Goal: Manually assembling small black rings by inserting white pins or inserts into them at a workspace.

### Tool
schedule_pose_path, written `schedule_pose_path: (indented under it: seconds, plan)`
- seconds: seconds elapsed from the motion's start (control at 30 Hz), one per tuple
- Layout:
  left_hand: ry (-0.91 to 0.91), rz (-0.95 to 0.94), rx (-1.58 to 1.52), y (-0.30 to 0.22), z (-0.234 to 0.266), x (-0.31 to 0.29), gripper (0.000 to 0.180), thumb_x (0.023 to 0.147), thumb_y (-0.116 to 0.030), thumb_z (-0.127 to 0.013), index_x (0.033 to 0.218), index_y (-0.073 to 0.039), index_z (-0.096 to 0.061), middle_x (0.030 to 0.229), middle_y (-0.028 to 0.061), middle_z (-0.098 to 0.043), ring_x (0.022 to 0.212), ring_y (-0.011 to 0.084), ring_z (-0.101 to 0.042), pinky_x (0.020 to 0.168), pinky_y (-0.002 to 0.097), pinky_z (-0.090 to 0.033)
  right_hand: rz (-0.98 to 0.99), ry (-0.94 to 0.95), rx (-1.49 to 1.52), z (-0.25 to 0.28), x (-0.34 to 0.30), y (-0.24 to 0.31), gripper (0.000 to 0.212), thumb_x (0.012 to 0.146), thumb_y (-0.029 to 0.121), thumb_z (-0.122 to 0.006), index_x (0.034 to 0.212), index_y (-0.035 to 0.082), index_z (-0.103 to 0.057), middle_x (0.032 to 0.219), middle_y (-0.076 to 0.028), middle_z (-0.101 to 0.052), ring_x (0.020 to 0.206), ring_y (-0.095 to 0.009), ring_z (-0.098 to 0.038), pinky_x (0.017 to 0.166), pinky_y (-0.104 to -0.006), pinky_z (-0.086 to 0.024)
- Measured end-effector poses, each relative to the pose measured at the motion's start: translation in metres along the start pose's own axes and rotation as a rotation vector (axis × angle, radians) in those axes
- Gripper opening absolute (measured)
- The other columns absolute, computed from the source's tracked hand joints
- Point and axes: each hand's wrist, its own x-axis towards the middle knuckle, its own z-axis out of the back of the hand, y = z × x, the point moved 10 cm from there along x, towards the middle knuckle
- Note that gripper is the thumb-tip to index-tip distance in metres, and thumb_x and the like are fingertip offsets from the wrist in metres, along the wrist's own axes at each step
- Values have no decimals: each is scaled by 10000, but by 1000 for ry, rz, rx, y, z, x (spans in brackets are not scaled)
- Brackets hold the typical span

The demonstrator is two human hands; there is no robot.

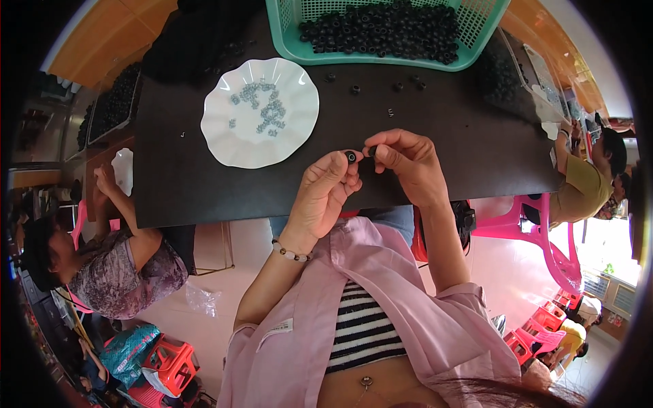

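Above the near edge of a dark table (pixel 258 194), my two hands are close together. My left hand (pixel 325 187) pinches a small black round part (pixel 351 157) with a pale ring on its face. Between thumb and forefinger of my right hand (pixel 411 166) is another small black part (pixel 372 151), mostly hidden by the fingertips. To the left stands a white wavy-rimmed plate (pixel 224 146) with many tiny clear pieces (pixel 272 112) on it. Beyond my hands, a green basket (pixel 289 51) holds a heap of black round parts (pixel 388 30).
Several loose black parts (pixel 355 90) and a small metal spring (pixel 390 112) lie on the table before the basket. A black heap (pixel 500 78) sits at the right. Other people work at the left (pixel 129 265) and right (pixel 588 180). Pink stool (pixel 537 231) stands right.
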Motion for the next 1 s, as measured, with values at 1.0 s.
schedule_pose_path:
  seconds: [1.0]
  plan:
    - [16, -2, -80, 5, -1, -6, 158, 910, -232, -648, 929, -75, -650, 824, -2, -604, 741, 80, -522, 748, 258, -460, 140, -19, -124, -21, -12, 30, 179, 752, -55, -730, 924, -5, -727, 979, -104, -642, 881, -141, -611, 808, -253, -498]
